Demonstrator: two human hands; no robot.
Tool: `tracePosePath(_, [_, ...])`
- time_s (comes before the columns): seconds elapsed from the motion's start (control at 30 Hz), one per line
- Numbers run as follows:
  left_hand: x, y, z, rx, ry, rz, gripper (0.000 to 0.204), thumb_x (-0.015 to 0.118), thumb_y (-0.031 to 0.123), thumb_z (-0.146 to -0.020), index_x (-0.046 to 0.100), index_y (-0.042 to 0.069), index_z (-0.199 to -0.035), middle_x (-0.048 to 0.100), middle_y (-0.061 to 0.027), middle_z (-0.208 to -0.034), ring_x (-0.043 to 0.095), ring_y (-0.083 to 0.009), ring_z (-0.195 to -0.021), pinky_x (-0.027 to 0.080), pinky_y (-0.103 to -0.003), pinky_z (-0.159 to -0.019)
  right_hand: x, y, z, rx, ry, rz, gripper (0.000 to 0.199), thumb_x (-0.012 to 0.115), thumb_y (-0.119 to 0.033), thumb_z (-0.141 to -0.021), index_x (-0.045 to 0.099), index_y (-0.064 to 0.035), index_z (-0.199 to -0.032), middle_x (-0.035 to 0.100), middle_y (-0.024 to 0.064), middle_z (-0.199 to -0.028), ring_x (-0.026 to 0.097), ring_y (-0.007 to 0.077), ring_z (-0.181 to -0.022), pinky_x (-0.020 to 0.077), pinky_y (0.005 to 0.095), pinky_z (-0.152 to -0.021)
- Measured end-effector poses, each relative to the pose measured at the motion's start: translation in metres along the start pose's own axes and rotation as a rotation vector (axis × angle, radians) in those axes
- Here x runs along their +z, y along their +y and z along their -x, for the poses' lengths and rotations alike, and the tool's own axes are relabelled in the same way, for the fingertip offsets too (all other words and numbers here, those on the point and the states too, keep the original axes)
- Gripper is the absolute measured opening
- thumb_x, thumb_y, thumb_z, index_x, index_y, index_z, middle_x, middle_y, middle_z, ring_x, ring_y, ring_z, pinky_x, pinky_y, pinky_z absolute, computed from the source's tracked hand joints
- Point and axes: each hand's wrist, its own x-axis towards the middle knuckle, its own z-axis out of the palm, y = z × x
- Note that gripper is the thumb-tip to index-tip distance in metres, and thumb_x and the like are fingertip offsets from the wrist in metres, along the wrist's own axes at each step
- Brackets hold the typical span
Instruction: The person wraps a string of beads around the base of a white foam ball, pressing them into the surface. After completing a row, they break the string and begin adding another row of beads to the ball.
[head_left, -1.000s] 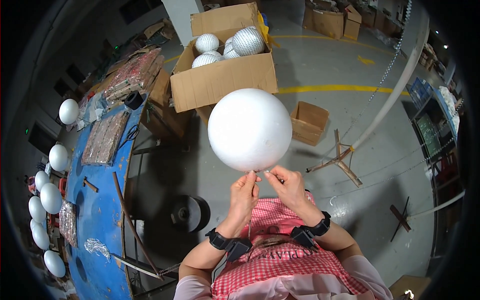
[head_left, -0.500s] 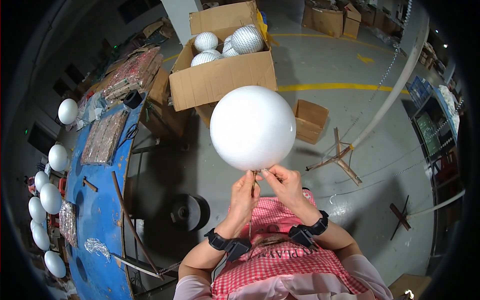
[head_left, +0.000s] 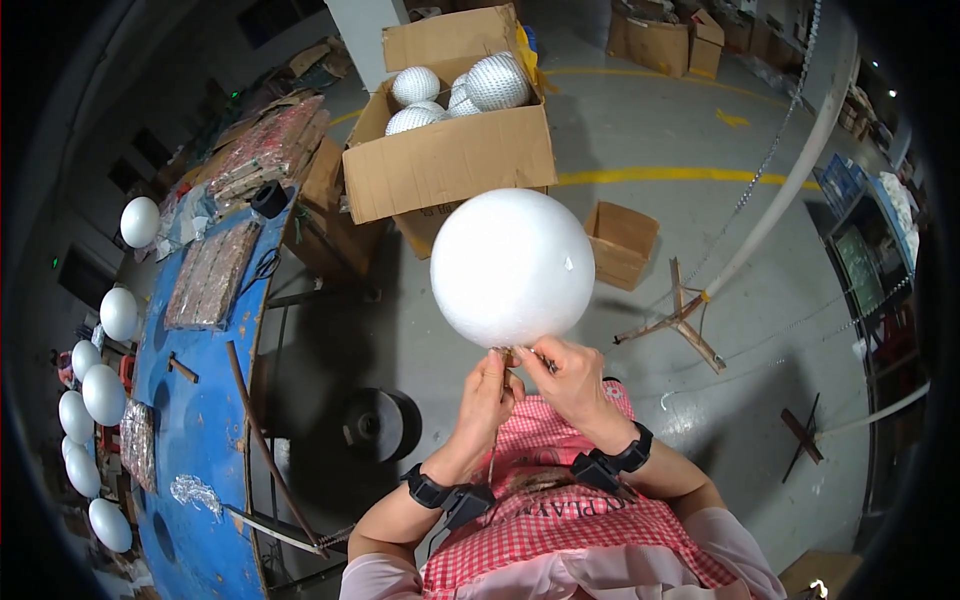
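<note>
A large, glossy white ball (head_left: 512, 265) is in front of me, just beyond my fingertips. At its near underside my left hand (head_left: 487, 393) is closed in a pinch on a thin brownish cord (head_left: 493, 455), whose tail hangs down toward my apron. My right hand (head_left: 568, 375) pinches beside it, thumb and fingers together at the small brown bit where the cord meets the ball. The fingers cover most of that spot, so how the cord is fastened is hidden.
A cardboard box (head_left: 450, 165) of silver textured balls stands beyond the white ball, a smaller open carton (head_left: 622, 245) to its right. At left is a blue table (head_left: 200, 420) with a hammer (head_left: 183, 368); several white balls (head_left: 104, 395) hang past it. A pole stand (head_left: 685, 315) is at right.
The white ball has shifted slightly right and toward me. My fingers have drawn closer together around the cord, and the right hand has turned a little over it.
</note>
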Motion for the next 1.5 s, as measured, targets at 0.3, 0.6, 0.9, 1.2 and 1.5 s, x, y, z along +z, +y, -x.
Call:
tracePosePath(0.3, [-0.006,-0.014,-0.011,0.087,0.116,0.037,0.023,0.056,0.029,-0.092,0.049,0.008,-0.086,0.056,-0.0033,-0.058,0.034,-0.0034,-0.039,0.023,-0.019,-0.035,0.004,-0.007,0.009,-0.009,-0.007,0.038,0.021,0.066,-0.018,-0.079,0.056,-0.0036,-0.066,0.056,0.0131,-0.057,0.057,0.0299,-0.050,0.0411,0.0367,-0.044])
tracePosePath(0.6, [-0.011,-0.006,-0.011,0.033,0.110,0.022,0.022,0.060,0.022,-0.089,0.051,0.009,-0.075,0.054,-0.0020,-0.052,0.035,-0.0040,-0.036,0.022,-0.019,-0.033,-0.020,-0.021,0.013,0.017,-0.256,0.126,0.023,0.064,-0.016,-0.080,0.052,-0.0002,-0.068,0.056,0.0166,-0.064,0.057,0.0365,-0.056,0.0420,0.0427,-0.048])
tracePosePath(0.9, [-0.023,-0.005,-0.032,0.051,0.251,0.122,0.028,0.057,0.027,-0.092,0.048,0.011,-0.070,0.047,0.0016,-0.050,0.031,-0.0043,-0.036,0.019,-0.021,-0.033,-0.029,-0.005,0.025,0.084,-0.502,0.323,0.018,0.057,-0.014,-0.084,0.053,0.0008,-0.073,0.058,0.0180,-0.061,0.059,0.0363,-0.058,0.0453,0.0443,-0.052])
tracePosePath(1.2, [-0.025,-0.003,-0.031,-0.002,0.224,0.124,0.030,0.056,0.032,-0.092,0.049,0.011,-0.072,0.046,0.0015,-0.049,0.030,-0.0047,-0.035,0.019,-0.022,-0.032,-0.027,0.001,0.017,0.332,-0.270,-0.231,0.016,0.066,-0.021,-0.081,0.065,-0.0051,-0.085,0.056,0.0115,-0.053,0.054,0.0200,-0.043,0.0393,0.0321,-0.044])
tracePosePath(1.5, [-0.024,0.004,-0.025,-0.065,0.210,0.075,0.025,0.046,0.029,-0.097,0.047,0.011,-0.079,0.043,0.0025,-0.053,0.026,-0.0051,-0.037,0.017,-0.021,-0.034,-0.030,0.004,0.010,0.288,-0.264,-0.086,0.016,0.065,-0.020,-0.081,0.064,-0.0045,-0.080,0.057,0.0133,-0.057,0.058,0.0251,-0.048,0.0413,0.0340,-0.046])
